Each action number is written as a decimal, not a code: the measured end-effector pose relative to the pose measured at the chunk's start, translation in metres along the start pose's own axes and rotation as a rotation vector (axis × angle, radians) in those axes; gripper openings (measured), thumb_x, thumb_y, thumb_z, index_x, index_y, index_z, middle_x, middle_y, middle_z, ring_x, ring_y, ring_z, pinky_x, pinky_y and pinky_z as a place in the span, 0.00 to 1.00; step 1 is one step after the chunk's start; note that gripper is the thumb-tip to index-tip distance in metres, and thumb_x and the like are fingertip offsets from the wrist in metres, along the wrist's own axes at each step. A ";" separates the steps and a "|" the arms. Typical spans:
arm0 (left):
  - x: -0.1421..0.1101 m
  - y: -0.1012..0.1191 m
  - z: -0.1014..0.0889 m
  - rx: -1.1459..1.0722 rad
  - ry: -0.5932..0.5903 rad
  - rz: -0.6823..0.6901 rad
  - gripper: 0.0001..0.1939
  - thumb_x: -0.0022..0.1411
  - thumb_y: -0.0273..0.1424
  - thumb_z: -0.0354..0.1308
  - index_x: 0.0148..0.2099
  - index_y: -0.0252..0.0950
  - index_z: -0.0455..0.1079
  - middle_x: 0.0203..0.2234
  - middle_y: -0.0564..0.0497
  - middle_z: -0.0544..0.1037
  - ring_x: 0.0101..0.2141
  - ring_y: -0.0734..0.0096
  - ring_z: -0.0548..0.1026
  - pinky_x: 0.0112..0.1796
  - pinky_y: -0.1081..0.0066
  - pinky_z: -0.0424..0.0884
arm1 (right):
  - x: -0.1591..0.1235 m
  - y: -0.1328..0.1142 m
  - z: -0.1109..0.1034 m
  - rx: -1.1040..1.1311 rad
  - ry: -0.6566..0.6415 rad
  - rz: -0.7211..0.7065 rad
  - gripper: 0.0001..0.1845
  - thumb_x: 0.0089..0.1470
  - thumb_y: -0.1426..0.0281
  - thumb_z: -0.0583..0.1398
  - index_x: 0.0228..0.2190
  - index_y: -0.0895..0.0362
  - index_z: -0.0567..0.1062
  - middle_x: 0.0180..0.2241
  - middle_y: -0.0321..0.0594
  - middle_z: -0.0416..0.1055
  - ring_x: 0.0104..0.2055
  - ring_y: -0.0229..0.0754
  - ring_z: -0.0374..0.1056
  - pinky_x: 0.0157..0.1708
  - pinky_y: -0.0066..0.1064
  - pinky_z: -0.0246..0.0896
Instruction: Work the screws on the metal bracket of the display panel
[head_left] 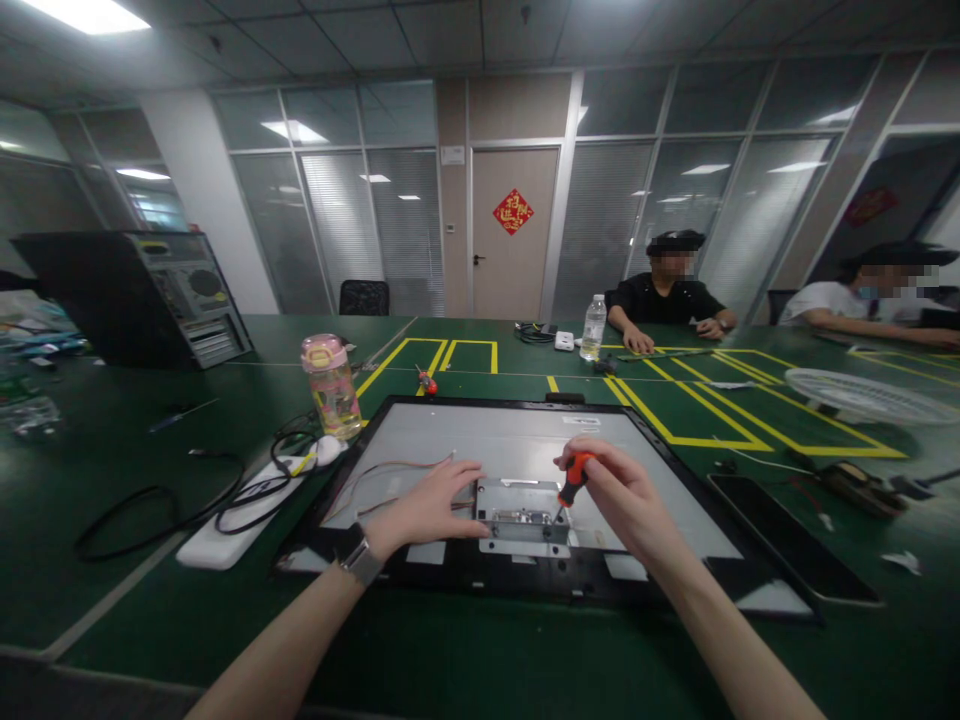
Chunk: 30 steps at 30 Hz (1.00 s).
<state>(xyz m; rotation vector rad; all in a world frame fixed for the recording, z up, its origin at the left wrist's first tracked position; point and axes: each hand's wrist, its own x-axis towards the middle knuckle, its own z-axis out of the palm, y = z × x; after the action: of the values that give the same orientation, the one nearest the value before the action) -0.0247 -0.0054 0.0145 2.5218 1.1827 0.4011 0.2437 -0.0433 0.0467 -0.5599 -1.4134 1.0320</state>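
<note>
A flat display panel [420, 420] with a black frame lies face down before me, its silver back upward. Near its front middle sits a metal bracket [525, 547] with a row of connectors. My right hand [619, 490] grips a red and black screwdriver [576, 478], which is tilted with its tip down at the right part of the bracket. At the bracket's left edge rests my left hand [435, 500], its thumb and fingers spread apart. Thin wires [390, 465] run across the panel behind that hand.
Left of the panel are a power strip [225, 530] with black cables and a pink-lidded bottle [331, 390]. Another screwdriver [427, 381] lies behind it. A dark flat slab [787, 535] is at the right. Two people [667, 290] sit across the table; a computer case [135, 295] stands far left.
</note>
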 end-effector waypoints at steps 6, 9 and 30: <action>0.000 -0.002 0.002 -0.003 -0.003 0.002 0.39 0.53 0.51 0.64 0.62 0.40 0.61 0.63 0.43 0.61 0.63 0.51 0.57 0.63 0.52 0.47 | 0.000 0.001 0.001 0.013 0.004 0.000 0.09 0.55 0.59 0.62 0.34 0.50 0.78 0.35 0.41 0.72 0.39 0.45 0.68 0.36 0.36 0.66; 0.000 -0.004 0.003 -0.004 0.002 0.007 0.39 0.53 0.51 0.64 0.62 0.40 0.61 0.63 0.43 0.61 0.62 0.51 0.58 0.63 0.52 0.47 | 0.001 0.003 -0.003 -0.040 0.029 -0.034 0.07 0.52 0.61 0.65 0.30 0.51 0.78 0.35 0.39 0.70 0.40 0.44 0.67 0.39 0.36 0.66; 0.000 -0.005 0.003 0.004 -0.002 -0.003 0.40 0.53 0.52 0.63 0.62 0.41 0.61 0.63 0.43 0.60 0.63 0.50 0.57 0.63 0.52 0.49 | 0.002 0.008 -0.008 -0.137 0.108 -0.027 0.13 0.57 0.59 0.60 0.42 0.50 0.78 0.39 0.41 0.75 0.42 0.46 0.72 0.44 0.39 0.67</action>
<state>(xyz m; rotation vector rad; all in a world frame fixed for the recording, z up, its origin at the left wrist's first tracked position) -0.0270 -0.0034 0.0098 2.5233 1.1877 0.3957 0.2492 -0.0353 0.0397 -0.6846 -1.3989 0.8749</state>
